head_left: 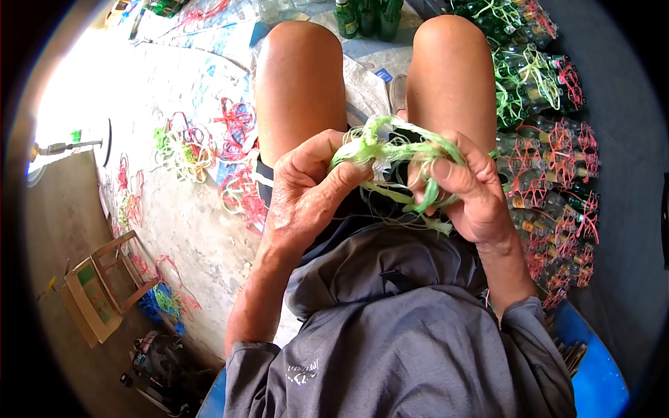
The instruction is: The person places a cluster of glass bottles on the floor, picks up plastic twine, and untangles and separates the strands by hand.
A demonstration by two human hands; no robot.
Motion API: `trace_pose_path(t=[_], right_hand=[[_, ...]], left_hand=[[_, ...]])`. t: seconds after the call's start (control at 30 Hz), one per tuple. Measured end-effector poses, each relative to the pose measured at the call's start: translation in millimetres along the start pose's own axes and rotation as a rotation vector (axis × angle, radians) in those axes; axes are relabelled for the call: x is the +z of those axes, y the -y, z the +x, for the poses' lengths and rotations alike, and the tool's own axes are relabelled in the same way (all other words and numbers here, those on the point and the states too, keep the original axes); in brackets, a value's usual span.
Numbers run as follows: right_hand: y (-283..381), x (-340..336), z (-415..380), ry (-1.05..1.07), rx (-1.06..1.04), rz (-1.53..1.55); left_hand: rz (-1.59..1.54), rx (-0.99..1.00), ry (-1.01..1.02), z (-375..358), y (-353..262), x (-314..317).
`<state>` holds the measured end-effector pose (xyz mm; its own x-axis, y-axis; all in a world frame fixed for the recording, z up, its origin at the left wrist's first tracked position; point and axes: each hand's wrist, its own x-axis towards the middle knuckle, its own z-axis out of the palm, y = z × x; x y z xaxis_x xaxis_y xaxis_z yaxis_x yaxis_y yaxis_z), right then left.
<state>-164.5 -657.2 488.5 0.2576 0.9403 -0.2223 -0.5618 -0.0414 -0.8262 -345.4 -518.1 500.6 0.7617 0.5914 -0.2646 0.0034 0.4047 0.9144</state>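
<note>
A tangled, frayed bundle of light green plastic twine [390, 150] stretches between my two hands, above my lap. My left hand [317, 181] pinches its left end between thumb and fingers. On the other side, my right hand [467, 184] grips the twine, with strands looped around the fingers and a loose end hanging below. Thin frayed fibres stick out at the left and underneath. Parts of the fingers are hidden behind the twine.
Bottles bound with pink and green twine [550, 157] are stacked along the right. Green bottles [368, 17] stand beyond my knees. Red and green twine [185, 150] lies on the floor at left, near a wooden frame [115, 275]. Something blue [596, 362] is beside me.
</note>
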Motion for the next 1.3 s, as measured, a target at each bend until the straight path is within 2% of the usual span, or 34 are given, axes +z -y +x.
trace_pose_path(t=[0.07,0.13,0.33,0.37,0.63,0.73,0.8,0.87,0.93,0.97,1.07,1.1,1.2,1.27,1.3], right_hand=[[-2.7,-10.0,3.1,0.059,-0.025,0.125],[-0.1,-9.8,2.1,-0.002,-0.034,0.136],[1.6,-15.5,6.7,-0.027,-0.014,0.026],[5.4,-20.7,6.4,0.029,0.035,0.03],[7.9,-25.3,8.7,-0.016,-0.013,0.046],[13.0,-34.2,10.4,0.045,-0.02,0.054],[25.3,-36.8,8.3,0.048,0.075,0.075],[37.4,-44.6,5.0,0.026,0.168,0.004],[41.3,-45.9,-0.3,0.025,0.104,-0.331],[43.5,-50.6,-1.5,0.026,0.13,-0.367],[47.6,-52.8,-2.2,0.041,0.004,-0.681],[51.9,-50.4,-3.8,0.02,0.036,-0.67],[41.4,-57.2,-2.9,0.046,-0.069,-0.604],[35.5,-66.4,-3.1,0.062,-0.067,-0.3],[30.2,-69.2,1.0,0.137,-0.138,-0.164]], left_hand=[[-0.026,-0.006,0.005,-0.6,3.0,-2.1],[-0.059,-0.031,0.012,-0.1,3.6,-6.4],[-0.066,-0.05,-0.048,1.7,2.5,-6.1],[-0.07,-0.043,-0.045,2.1,4.7,-7.3],[0.022,-0.068,-0.064,3.8,1.8,-3.7],[0.061,-0.046,-0.049,1.6,-0.3,-5.8],[0.083,-0.023,-0.042,-1.5,-4.4,-5.1],[0.111,-0.048,-0.047,-3.7,-5.8,-9.3],[0.155,-0.033,-0.07,-4.2,-4.4,-10.9],[0.169,-0.023,-0.07,-4.8,-5.4,-12.7],[0.216,0.001,-0.056,-5.4,-7.3,-18.2],[0.235,0.007,-0.045,-6.3,-7.0,-21.6],[0.282,0.023,-0.041,-8.7,-8.1,-24.3],[0.283,0.025,-0.047,-8.9,-7.9,-25.6],[0.271,0.019,-0.049,-9.9,-5.9,-27.2]])
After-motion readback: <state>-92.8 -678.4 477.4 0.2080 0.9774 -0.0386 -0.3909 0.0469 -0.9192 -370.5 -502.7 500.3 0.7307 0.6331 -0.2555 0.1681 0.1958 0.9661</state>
